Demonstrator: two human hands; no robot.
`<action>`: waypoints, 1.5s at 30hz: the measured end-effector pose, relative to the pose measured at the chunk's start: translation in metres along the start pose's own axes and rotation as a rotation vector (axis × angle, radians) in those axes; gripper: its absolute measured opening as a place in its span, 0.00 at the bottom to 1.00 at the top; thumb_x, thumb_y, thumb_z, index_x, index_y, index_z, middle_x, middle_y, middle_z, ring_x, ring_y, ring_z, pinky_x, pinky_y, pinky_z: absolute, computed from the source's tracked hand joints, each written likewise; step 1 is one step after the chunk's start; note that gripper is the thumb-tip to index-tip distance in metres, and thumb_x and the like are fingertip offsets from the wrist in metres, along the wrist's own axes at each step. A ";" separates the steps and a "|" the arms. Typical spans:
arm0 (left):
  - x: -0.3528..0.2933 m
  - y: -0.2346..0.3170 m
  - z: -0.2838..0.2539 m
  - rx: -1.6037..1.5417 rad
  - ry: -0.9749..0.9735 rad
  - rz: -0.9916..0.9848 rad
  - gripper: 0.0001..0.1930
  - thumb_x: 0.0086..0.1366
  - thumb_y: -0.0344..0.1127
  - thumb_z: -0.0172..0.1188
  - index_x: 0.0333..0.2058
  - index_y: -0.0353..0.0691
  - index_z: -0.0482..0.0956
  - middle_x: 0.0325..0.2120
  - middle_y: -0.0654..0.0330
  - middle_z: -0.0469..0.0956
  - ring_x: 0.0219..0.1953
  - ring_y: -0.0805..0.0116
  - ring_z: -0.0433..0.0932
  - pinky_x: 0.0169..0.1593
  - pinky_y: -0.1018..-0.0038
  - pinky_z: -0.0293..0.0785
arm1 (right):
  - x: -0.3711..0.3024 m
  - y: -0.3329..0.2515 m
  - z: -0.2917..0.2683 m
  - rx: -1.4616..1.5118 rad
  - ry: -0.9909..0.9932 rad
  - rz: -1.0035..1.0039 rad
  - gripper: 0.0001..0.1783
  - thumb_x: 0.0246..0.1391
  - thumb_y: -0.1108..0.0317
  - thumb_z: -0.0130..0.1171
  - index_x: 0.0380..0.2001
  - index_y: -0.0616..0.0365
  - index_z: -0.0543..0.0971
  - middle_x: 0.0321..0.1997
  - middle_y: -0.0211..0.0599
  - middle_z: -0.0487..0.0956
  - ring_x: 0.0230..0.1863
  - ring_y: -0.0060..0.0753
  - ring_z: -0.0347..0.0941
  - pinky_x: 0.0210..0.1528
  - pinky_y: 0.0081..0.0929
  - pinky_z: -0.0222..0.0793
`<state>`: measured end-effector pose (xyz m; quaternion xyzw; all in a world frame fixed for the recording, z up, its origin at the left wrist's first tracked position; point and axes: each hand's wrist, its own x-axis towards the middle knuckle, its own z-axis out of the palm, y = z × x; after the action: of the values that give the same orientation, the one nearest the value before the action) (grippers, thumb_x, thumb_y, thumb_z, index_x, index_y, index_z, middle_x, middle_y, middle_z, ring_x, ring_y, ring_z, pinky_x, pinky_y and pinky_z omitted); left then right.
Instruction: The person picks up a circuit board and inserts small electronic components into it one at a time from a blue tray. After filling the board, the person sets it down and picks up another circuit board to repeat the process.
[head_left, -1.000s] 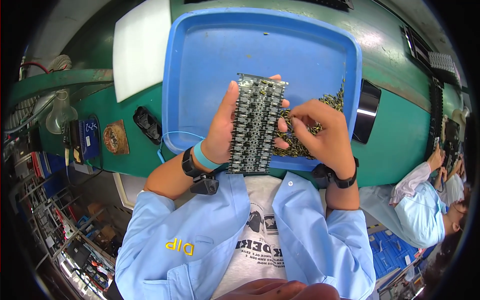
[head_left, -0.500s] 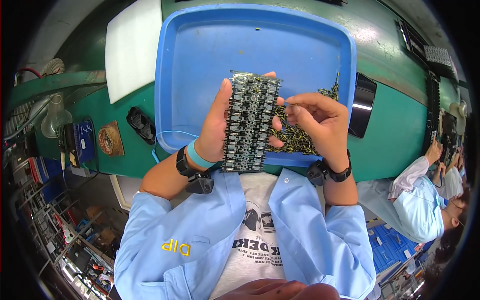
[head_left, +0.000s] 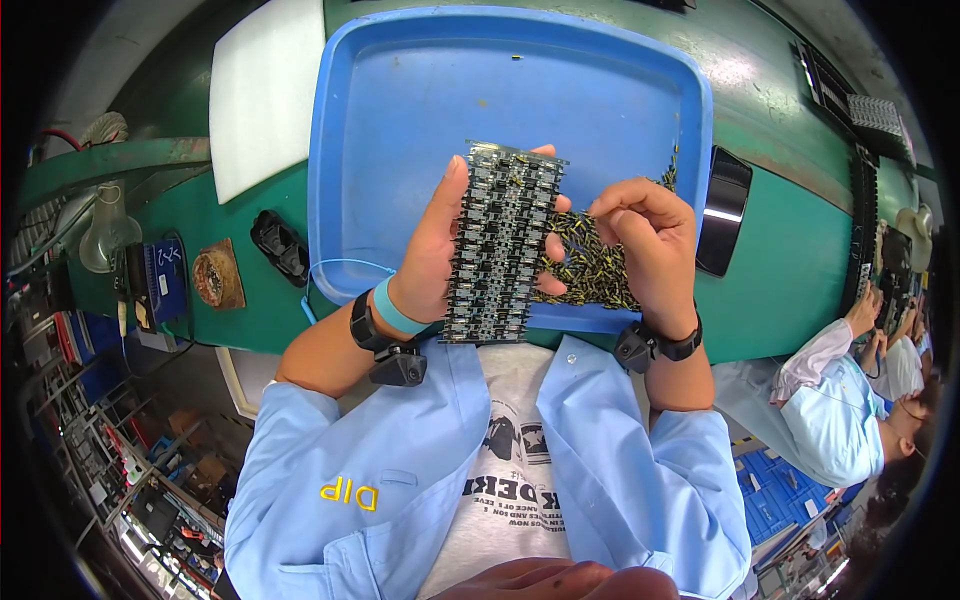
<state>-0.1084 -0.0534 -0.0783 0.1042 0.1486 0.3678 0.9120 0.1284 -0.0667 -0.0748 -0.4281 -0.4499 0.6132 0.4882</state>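
My left hand (head_left: 432,245) holds a long circuit board panel (head_left: 502,250) from beneath, thumb along its left edge and fingertips showing past its right edge. Rows of small dark and silvery parts cover the panel, with a few yellowish ones near its far end. To the right, my right hand (head_left: 655,245) is raised over a heap of small black-and-yellow components (head_left: 585,262), thumb and forefinger pinched together. Whatever lies between those fingertips is too small to make out. The heap sits in the near right corner of a blue plastic tray (head_left: 328,150).
One loose component (head_left: 517,57) lies at the tray's far side. A white foam sheet (head_left: 265,100), a black clip-like object (head_left: 279,248) and a round brown-rimmed tin (head_left: 218,278) are on the left. A dark phone-like slab (head_left: 724,212) touches the tray's right. Another person (head_left: 835,420) sits far right.
My right hand has drawn slightly away from the panel's right edge, to the right. The panel has shifted a little rightward at its far end; my left hand still holds it.
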 end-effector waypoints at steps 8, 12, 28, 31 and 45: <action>-0.001 -0.002 -0.007 0.001 -0.015 -0.014 0.43 0.80 0.70 0.33 0.79 0.44 0.51 0.59 0.49 0.77 0.52 0.56 0.83 0.54 0.49 0.88 | -0.004 -0.012 0.017 0.116 -0.046 0.158 0.05 0.67 0.75 0.64 0.44 0.65 0.83 0.42 0.37 0.88 0.42 0.22 0.82 0.47 0.22 0.77; 0.000 -0.002 -0.007 -0.007 -0.022 -0.018 0.43 0.80 0.70 0.33 0.79 0.43 0.52 0.58 0.49 0.77 0.52 0.56 0.83 0.55 0.50 0.88 | -0.003 -0.003 0.017 0.059 -0.011 0.091 0.07 0.67 0.74 0.67 0.45 0.65 0.83 0.43 0.38 0.88 0.44 0.23 0.83 0.49 0.22 0.77; -0.007 -0.012 -0.005 0.192 0.041 -0.031 0.43 0.80 0.70 0.35 0.78 0.41 0.54 0.54 0.55 0.80 0.51 0.65 0.84 0.54 0.59 0.88 | -0.006 0.017 0.036 -0.441 0.003 -0.316 0.12 0.57 0.87 0.69 0.43 0.63 0.88 0.43 0.33 0.75 0.32 0.18 0.74 0.30 0.16 0.71; -0.008 -0.010 -0.006 0.245 0.031 -0.049 0.44 0.80 0.71 0.35 0.78 0.42 0.54 0.52 0.56 0.79 0.51 0.66 0.83 0.54 0.61 0.88 | -0.003 0.018 0.044 -0.478 0.053 -0.371 0.14 0.51 0.84 0.72 0.41 0.59 0.89 0.37 0.33 0.76 0.35 0.28 0.73 0.42 0.28 0.75; -0.008 -0.009 -0.009 0.297 0.035 -0.063 0.46 0.79 0.72 0.35 0.78 0.40 0.52 0.55 0.54 0.78 0.53 0.64 0.83 0.56 0.60 0.87 | -0.004 0.019 0.044 -0.634 0.082 -0.457 0.18 0.45 0.83 0.74 0.40 0.54 0.90 0.35 0.31 0.78 0.34 0.33 0.70 0.35 0.31 0.65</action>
<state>-0.1116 -0.0646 -0.0874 0.2269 0.2206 0.3147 0.8949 0.0829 -0.0791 -0.0828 -0.4705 -0.6810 0.3016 0.4731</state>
